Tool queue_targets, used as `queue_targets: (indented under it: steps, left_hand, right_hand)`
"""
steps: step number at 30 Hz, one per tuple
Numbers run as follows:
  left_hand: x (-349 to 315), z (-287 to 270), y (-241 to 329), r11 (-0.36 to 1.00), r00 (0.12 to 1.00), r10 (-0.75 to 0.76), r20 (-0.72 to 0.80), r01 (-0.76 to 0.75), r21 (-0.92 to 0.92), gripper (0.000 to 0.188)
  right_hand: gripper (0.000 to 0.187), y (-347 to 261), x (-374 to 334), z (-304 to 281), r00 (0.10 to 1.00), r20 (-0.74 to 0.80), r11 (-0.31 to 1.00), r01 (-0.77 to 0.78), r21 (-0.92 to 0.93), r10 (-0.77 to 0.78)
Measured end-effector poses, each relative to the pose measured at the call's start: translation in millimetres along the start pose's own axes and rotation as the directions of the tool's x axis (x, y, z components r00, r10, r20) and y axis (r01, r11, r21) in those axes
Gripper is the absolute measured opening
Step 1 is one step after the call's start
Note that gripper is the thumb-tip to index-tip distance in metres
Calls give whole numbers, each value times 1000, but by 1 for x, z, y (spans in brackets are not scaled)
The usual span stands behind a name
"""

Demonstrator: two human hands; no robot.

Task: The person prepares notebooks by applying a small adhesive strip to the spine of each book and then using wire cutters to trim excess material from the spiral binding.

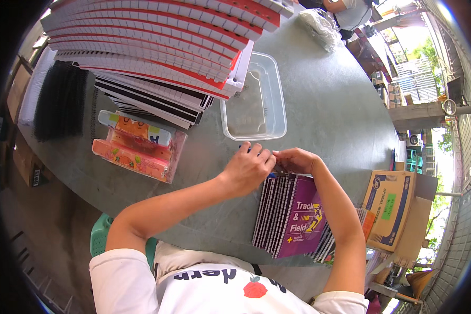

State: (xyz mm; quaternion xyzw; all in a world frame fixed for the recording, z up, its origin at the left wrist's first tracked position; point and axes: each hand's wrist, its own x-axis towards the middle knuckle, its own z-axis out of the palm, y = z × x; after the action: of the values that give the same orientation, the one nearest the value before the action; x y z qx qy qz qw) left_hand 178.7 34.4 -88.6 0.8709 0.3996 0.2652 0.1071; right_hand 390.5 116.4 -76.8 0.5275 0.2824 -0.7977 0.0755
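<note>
My left hand (247,166) is closed with its fingers curled. Small blue bits show at its edges, perhaps one slim object mostly hidden by the fingers. Meeting it at the fingertips, my right hand (296,159) is also closed, with a small reddish bit showing at its pinch. What either hand grips is too covered to name. Just below both hands lies a stack of purple-covered spiral notebooks (304,220), its white-dotted bound edges facing left. The hands hover over or touch the stack's far end; I cannot tell which.
A clear plastic tub (281,99) stands beyond my hands. Tall stacks of red-edged spiral notebooks (157,39) fill the far left, near a pink package (141,152) and black coils (62,102). A cardboard box (390,209) sits at right. Clear plastic wrap (322,29) lies near another person (353,15).
</note>
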Motion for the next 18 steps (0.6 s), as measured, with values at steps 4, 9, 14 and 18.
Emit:
queue_targets:
  steps: [4, 9, 14, 18]
  left_hand:
    - [5, 4, 4, 1000, 995, 14, 95, -14, -3, 28]
    - [7, 5, 7, 984, 946, -103, 306, 142, -105, 28]
    - [-12, -9, 3, 994, 994, -76, 73, 82, -79, 37]
    - [-14, -7, 9, 997, 1000, -3, -8, 2, -81, 45]
  right_hand:
    - [47, 0, 2, 4, 994, 106, 1000, 13, 2, -13]
    - [55, -9, -8, 16, 998, 18, 997, -64, -51, 65]
    - [50, -10, -13, 14, 985, 137, 993, -109, 53, 101]
    - [40, -7, -12, 6, 992, 123, 996, 13, -89, -1]
